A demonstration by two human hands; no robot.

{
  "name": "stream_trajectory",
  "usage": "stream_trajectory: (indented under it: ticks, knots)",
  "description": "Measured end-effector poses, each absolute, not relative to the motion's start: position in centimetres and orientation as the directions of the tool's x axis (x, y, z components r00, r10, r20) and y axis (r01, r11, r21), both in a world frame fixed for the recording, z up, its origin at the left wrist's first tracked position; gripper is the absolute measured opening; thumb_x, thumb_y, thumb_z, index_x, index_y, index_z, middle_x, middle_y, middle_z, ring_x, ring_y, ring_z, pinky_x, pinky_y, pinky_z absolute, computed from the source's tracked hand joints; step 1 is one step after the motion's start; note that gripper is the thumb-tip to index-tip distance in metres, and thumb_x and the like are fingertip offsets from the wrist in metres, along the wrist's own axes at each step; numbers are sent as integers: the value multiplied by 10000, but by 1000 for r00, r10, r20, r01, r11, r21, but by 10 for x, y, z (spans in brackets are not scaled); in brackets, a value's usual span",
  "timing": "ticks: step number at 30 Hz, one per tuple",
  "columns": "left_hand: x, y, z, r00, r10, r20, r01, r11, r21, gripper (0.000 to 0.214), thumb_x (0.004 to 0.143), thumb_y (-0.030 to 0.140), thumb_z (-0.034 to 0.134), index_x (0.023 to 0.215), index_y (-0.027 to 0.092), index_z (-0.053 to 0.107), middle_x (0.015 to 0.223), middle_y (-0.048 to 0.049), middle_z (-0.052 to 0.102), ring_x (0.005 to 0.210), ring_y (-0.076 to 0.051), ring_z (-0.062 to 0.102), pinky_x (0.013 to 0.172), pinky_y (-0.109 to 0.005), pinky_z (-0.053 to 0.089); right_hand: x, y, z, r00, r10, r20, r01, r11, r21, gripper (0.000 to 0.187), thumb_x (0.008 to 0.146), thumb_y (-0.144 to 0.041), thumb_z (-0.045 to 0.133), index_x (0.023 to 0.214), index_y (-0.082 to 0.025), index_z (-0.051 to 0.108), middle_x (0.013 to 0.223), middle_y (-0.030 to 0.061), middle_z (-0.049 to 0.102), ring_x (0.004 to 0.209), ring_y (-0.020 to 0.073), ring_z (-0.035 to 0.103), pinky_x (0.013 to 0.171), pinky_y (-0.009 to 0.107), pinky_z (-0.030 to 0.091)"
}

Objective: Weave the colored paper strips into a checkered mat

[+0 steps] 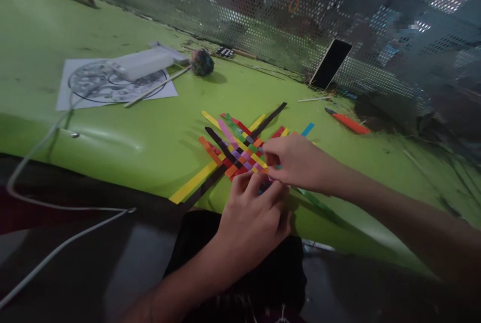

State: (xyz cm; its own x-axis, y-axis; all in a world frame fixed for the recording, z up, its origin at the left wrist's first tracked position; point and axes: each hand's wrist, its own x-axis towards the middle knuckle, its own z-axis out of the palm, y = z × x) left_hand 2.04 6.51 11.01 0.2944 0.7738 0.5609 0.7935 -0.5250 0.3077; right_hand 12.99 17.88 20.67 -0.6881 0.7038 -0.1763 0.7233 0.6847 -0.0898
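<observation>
A woven mat of coloured paper strips (246,154) lies on the green table, with yellow, black, orange, green and blue ends sticking out around it. My right hand (300,160) reaches in from the right, its thumb and fingers pinched at the mat's right side on a paper strip; the fingertips partly hide it. From the near side, my left hand (257,210) has its fingers bent over the mat's front edge, gripping it. Two long ends, a yellow strip (195,181) and a black strip (206,184), extend toward the table's front edge.
Left on the green table (150,127) are a printed sheet (80,95), a white device (145,63) with a cable (32,157), a stick (158,86) and a dark ball (202,62). A phone (331,63) leans on the mesh behind. A red-handled cutter (349,122) lies right.
</observation>
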Motion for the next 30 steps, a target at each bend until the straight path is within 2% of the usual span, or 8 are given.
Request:
stream_trajectory:
  ticks: [3, 6, 11, 13, 15, 19, 25, 30]
  knots:
    - [20, 65, 110, 302, 776, 554, 792, -527, 307, 273, 986, 334, 553, 1166, 194, 703, 1240, -14, 689, 1157, -293, 505, 978, -494, 384, 121, 180, 207, -707, 675, -211, 689, 725, 9, 138, 749, -130, 682, 642, -182, 612, 630, 36, 607, 589, 156, 490, 561, 302, 280]
    - [19, 64, 110, 305, 774, 555, 798, -526, 295, 304, 985, 349, 559, 1209, 192, 691, 1248, -18, 687, 1151, -303, 505, 956, -502, 389, 116, 180, 204, -703, 672, -233, 681, 731, 52, 157, 775, -155, 681, 629, -172, 626, 633, 48, 615, 595, 160, 504, 562, 300, 282]
    - [19, 63, 110, 317, 779, 541, 801, -525, 287, 301, 978, 347, 583, 1220, 201, 688, 1262, -20, 682, 1150, -301, 511, 940, -503, 405, 118, 179, 201, -706, 676, -213, 675, 733, 89, 98, 821, -160, 646, 733, -148, 686, 701, 60, 659, 646, 173, 556, 575, 291, 289]
    - [19, 63, 110, 319, 775, 546, 800, -529, 284, 309, 982, 352, 579, 1226, 198, 688, 1251, -30, 683, 1158, -305, 512, 935, -505, 413, 123, 181, 204, -722, 654, -225, 666, 746, 31, 104, 853, -193, 655, 773, -149, 706, 759, 63, 682, 688, 177, 585, 593, 283, 319]
    - [19, 62, 109, 314, 770, 555, 802, -529, 279, 324, 984, 356, 577, 1243, 191, 681, 1222, -46, 688, 1154, -306, 517, 935, -506, 422, 129, 187, 205, -769, 601, -217, 629, 773, -86, 114, 887, -234, 667, 835, -163, 738, 872, 68, 708, 766, 182, 621, 640, 277, 369]
    - [19, 62, 108, 306, 774, 555, 811, -517, 273, 363, 975, 345, 584, 1287, 172, 650, 1166, -70, 693, 1086, -291, 534, 945, -502, 429, 141, 204, 198, -850, 522, -68, 519, 809, -275, 170, 912, -159, 635, 996, -184, 781, 1038, 78, 707, 893, 178, 651, 760, 277, 445]
    - [19, 62, 110, 299, 778, 552, 803, -518, 295, 364, 969, 338, 591, 1297, 185, 630, 1126, -47, 699, 1071, -282, 531, 934, -492, 418, 140, 216, 193, -889, 450, -88, 450, 821, -351, 204, 841, -41, 628, 886, -162, 785, 942, 62, 722, 798, 150, 640, 737, 271, 452]
    - [20, 62, 111, 300, 788, 538, 804, -512, 303, 351, 973, 337, 586, 1289, 191, 631, 1130, -34, 701, 1043, -273, 534, 936, -485, 410, 124, 227, 203, -900, 378, -216, 434, 816, -382, 173, 777, 6, 641, 780, -147, 723, 757, 14, 682, 701, 129, 595, 650, 246, 414]
